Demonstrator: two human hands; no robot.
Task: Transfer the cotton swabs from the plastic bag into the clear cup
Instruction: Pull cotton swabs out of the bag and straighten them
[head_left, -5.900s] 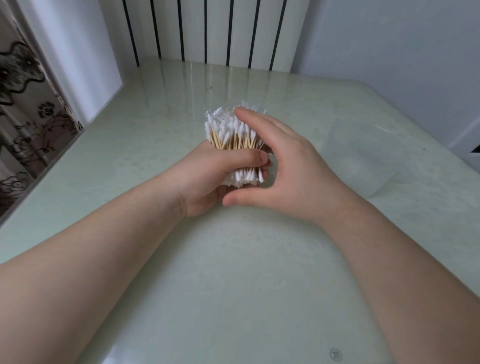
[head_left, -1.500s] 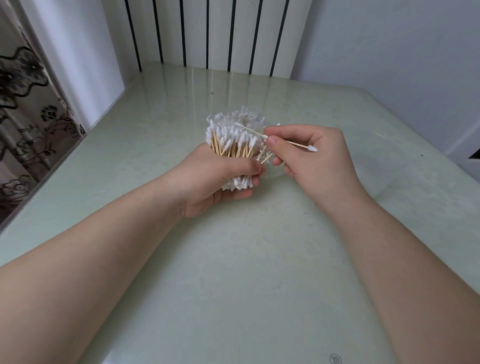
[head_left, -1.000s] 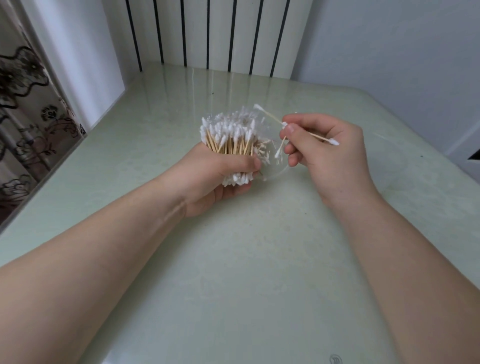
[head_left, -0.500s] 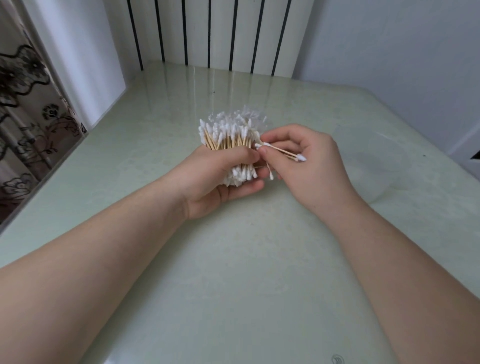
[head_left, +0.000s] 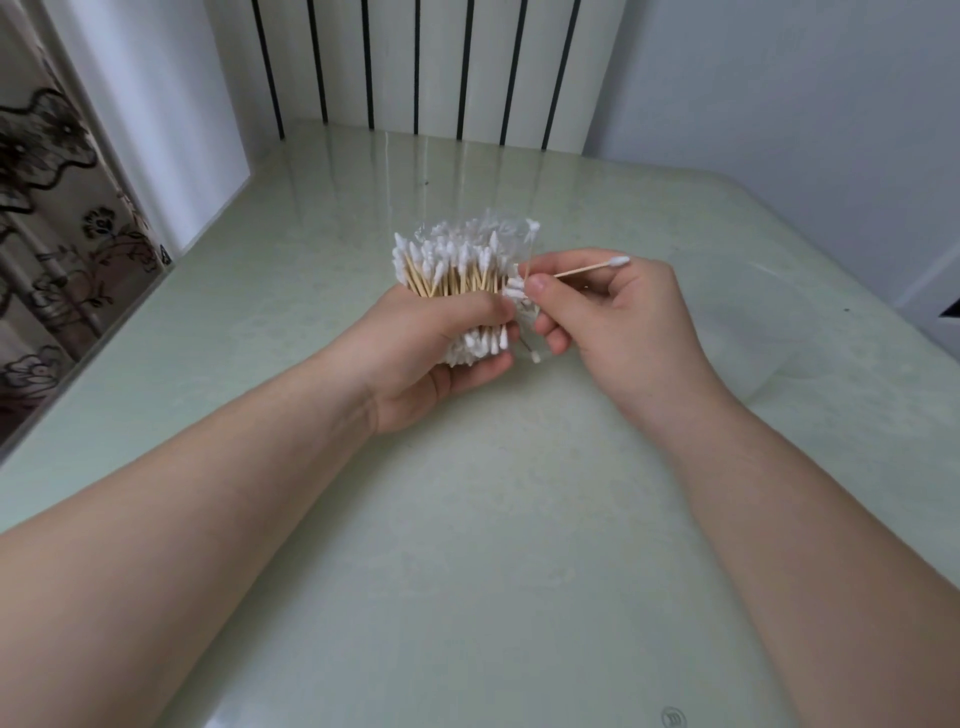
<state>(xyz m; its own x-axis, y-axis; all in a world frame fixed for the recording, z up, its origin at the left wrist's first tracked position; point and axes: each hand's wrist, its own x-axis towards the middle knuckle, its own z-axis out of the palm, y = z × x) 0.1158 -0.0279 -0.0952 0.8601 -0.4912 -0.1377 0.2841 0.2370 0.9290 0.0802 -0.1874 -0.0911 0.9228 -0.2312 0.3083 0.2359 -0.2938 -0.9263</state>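
Two hands are seen over one pale green counter (head_left: 467, 597). One thick bundle of cotton swabs (head_left: 457, 265), too many to be counted, is gripped upright inside its one plastic bag (head_left: 511, 234) by the left hand (head_left: 436, 343). The fingers are curled round its middle, at about 12 o'clock from the counter's centre. One single swab (head_left: 592, 267) is pinched between thumb and forefinger of the right hand (head_left: 618, 327), with its white tip pointed toward 2 o'clock. One further white tip is seen just below the right fingers; whether it lies inside the bag cannot be told. One clear cup (head_left: 758, 353) is only faintly made out near the right hand, at its 3 o'clock. The counter is bordered at 9 o'clock by one patterned curtain (head_left: 47, 234) and at 12 o'clock by one striped panel (head_left: 441, 62). A broad stretch of bare surface is seen between the forearms toward 6 o'clock.
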